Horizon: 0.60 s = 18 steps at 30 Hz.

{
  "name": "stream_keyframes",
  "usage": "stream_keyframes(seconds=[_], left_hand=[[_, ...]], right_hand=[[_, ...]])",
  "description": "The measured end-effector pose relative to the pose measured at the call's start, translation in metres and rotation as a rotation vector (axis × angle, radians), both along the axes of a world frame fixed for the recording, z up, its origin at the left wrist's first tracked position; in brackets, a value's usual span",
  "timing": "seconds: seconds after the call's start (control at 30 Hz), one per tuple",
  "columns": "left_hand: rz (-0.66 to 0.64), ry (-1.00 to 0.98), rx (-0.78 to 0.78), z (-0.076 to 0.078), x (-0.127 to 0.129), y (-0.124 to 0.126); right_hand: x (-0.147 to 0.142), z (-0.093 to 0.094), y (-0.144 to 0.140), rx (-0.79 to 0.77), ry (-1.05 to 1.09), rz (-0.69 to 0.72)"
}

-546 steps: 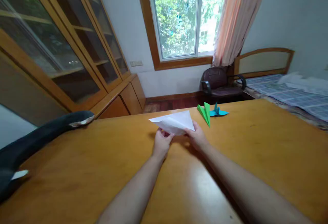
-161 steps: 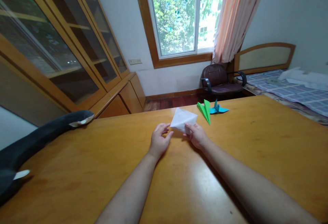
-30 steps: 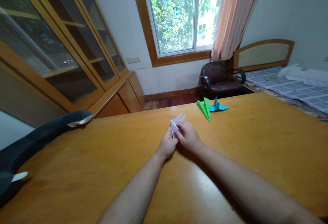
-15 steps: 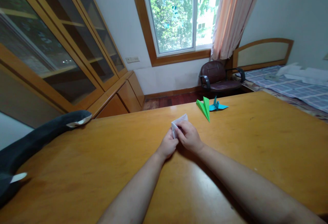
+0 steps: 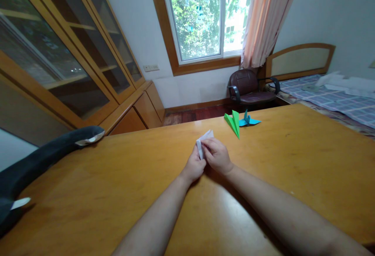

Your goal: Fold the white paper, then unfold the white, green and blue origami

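Count on the wooden table (image 5: 293,158): one white folded paper (image 5: 204,143), one green paper plane (image 5: 233,122), one blue paper crane (image 5: 247,120), and one dark plush toy (image 5: 43,156) lying along the left edge with two pale patches showing. Two hands are in view, both the person's own.

The white folded paper sits near the table's middle, slightly toward the far side, pinched between both hands. The left hand (image 5: 193,166) has its fingers curled closed on the paper's near left edge; the right hand (image 5: 217,155) has its fingers bent over the paper's right side and top, gripping it (most of the sheet is covered). The exposed part forms a narrow wedge whose long axis runs from near left to far right, with its tip pointing far and right, toward the green paper plane.

The green paper plane lies farther and to the right, well apart from the hands, nose pointing near. The blue paper crane stands just beside it on its right.
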<state>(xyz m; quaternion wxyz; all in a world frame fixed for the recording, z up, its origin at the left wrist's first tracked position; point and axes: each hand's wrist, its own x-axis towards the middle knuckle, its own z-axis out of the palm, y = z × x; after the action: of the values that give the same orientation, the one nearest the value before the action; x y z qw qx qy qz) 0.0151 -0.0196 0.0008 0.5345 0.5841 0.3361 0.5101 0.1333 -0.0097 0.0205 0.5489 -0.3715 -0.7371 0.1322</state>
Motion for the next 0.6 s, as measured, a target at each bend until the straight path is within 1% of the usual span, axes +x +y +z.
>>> stream_keyframes(seconds=[0.1, 0.27, 0.4, 0.6], left_hand=[[-0.004, -0.002, 0.015, 0.0022, 0.0008, -0.0007], [0.025, 0.035, 0.050, 0.0056, 0.0014, -0.0030], [0.004, 0.054, 0.084, 0.0078, 0.0013, -0.0040], [0.020, 0.079, 0.112, 0.0068, 0.0009, -0.0031]], right_hand=[[-0.0012, -0.0010, -0.0009, -0.012, -0.005, 0.014], [-0.0035, -0.0004, -0.0028, -0.017, -0.016, -0.021], [-0.0048, 0.0008, -0.0029, -0.021, -0.018, -0.028], [-0.0049, 0.0033, -0.0028, -0.038, -0.024, -0.012]])
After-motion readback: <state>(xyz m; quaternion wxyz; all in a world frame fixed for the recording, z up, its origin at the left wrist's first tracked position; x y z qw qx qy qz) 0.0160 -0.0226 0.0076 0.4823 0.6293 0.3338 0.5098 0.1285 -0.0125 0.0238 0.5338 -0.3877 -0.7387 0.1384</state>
